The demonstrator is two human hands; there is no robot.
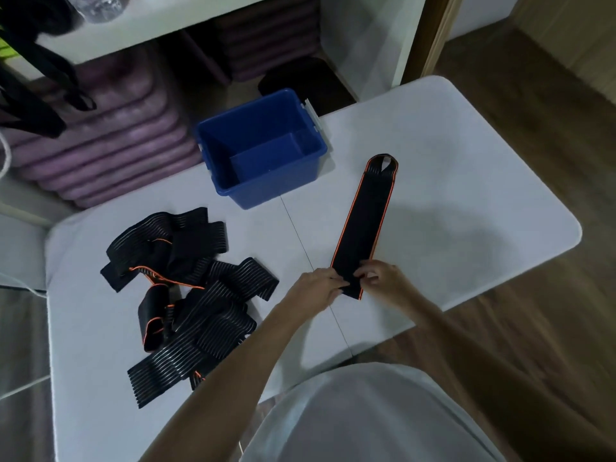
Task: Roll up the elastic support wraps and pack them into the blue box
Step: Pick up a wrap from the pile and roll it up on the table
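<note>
- Pinching the near end of the black orange-edged wrap [361, 225] with both your left hand [316, 286] and right hand [383, 278], fingers curled on it.
- Wrap's flat on the white table [466, 161], loop end near the blue box [263, 148].
- Loose wraps [186, 295] piled left.

glossy plastic blue box [266, 188]; matt ribbed elastic cloth wraps [186, 295].

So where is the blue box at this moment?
In the head view the blue box stands open at the far edge of the white table, left of the flat wrap and beyond the pile of wraps.
</note>
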